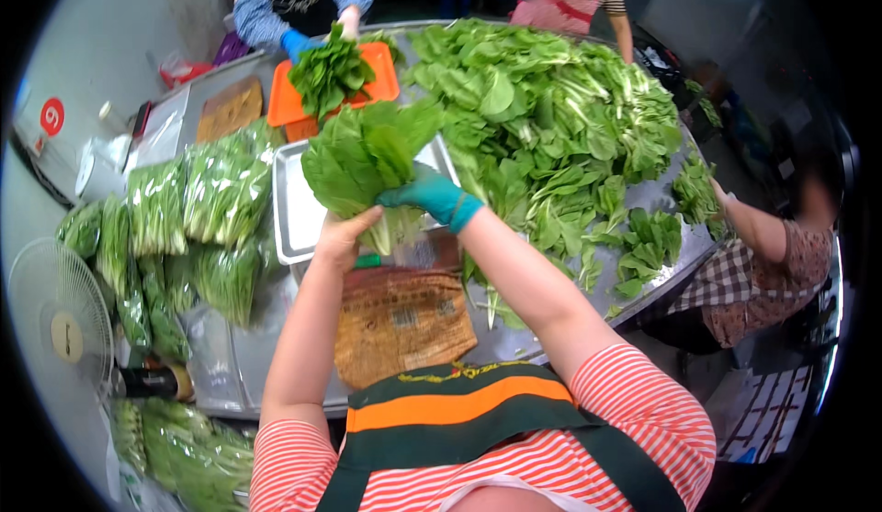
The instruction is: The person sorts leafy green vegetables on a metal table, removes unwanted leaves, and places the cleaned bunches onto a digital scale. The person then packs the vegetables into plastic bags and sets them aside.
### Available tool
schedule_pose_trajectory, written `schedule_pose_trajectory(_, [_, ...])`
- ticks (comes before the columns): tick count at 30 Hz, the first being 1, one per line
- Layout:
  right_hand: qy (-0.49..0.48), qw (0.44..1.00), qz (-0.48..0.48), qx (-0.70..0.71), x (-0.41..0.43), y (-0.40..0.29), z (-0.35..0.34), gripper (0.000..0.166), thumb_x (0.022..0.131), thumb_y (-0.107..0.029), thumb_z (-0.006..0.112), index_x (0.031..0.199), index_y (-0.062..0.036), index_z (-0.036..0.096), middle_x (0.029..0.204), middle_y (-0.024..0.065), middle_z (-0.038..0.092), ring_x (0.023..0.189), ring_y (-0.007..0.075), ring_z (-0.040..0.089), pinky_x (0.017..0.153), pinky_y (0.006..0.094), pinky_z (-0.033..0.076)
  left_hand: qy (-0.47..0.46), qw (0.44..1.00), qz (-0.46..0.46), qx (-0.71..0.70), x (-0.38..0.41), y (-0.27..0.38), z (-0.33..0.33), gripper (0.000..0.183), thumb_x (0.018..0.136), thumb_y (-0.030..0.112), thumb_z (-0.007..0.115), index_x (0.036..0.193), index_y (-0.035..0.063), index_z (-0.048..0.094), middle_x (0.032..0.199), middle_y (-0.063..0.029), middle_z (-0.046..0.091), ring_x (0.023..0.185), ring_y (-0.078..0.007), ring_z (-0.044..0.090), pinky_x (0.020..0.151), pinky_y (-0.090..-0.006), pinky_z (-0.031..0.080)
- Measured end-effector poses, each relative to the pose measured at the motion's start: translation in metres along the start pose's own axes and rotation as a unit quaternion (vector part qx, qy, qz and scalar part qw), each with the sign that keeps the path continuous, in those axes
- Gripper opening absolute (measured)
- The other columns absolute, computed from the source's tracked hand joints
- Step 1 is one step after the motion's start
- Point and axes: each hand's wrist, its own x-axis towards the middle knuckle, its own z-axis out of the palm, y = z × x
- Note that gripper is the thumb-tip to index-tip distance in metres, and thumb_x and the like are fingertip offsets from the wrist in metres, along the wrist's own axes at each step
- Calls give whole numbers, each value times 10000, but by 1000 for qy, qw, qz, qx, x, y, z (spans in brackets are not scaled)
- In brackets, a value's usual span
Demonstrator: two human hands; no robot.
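Note:
A bunch of leafy greens (368, 157) is gripped between both hands, leaves pointing away and pale stems toward me. My left hand (346, 236), bare, clasps the stem end from the left. In a teal glove, my right hand (437, 196) holds the bunch from the right, its fingers across the stems. Below the bunch lies a shallow metal tray (293, 233), partly covered by the leaves. Nearer to me is a brown printed paper or cardboard sheet (406, 329).
A large heap of loose greens (537, 112) covers the table's right side. Bagged greens (227, 195) are stacked at left, beside a fan (62, 319). Across the table, a co-worker's blue-gloved hand (298, 45) holds greens over an orange tray (279, 99). Other people stand at the right and far edges.

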Motion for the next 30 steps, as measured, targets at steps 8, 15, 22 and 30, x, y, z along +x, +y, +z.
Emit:
schedule_pose_trajectory(8, [-154,962,22,-225,-147,76,19,587,818,-302,623,1316,-76,406,1325,127,424,1177,273,431,1021,366,319,-53,999,12,3,-138,-76,-20,529,783,111,662,1255,54,430,1192,-77,505,1060,-217,511,896,-339,439])
schedule_pose_trajectory(15, [-142,985,95,25,-189,134,27,477,864,-108,559,1311,-50,405,1311,93,446,1166,215,449,998,337,359,-69,970,-82,218,-162,-133,-41,557,764,66,674,1258,41,419,1207,-86,502,1058,-198,512,889,-331,445])
schedule_pose_trajectory(22, [-175,971,42,-157,-170,142,58,456,899,-168,482,1328,-63,366,1330,92,417,1201,214,408,1022,342,329,-15,960,41,276,-173,-88,-56,586,744,22,686,1261,28,408,1221,-95,499,1055,-178,513,882,-323,451])
schedule_pose_trajectory(30, [-134,937,15,-322,-159,141,87,443,940,-238,393,1347,-77,323,1352,92,384,1240,212,361,1048,348,294,-9,609,222,761,-159,-64,-46,419,684,55,568,1094,-12,511,1167,-171,504,1112,-330,454,1000,-472,318])
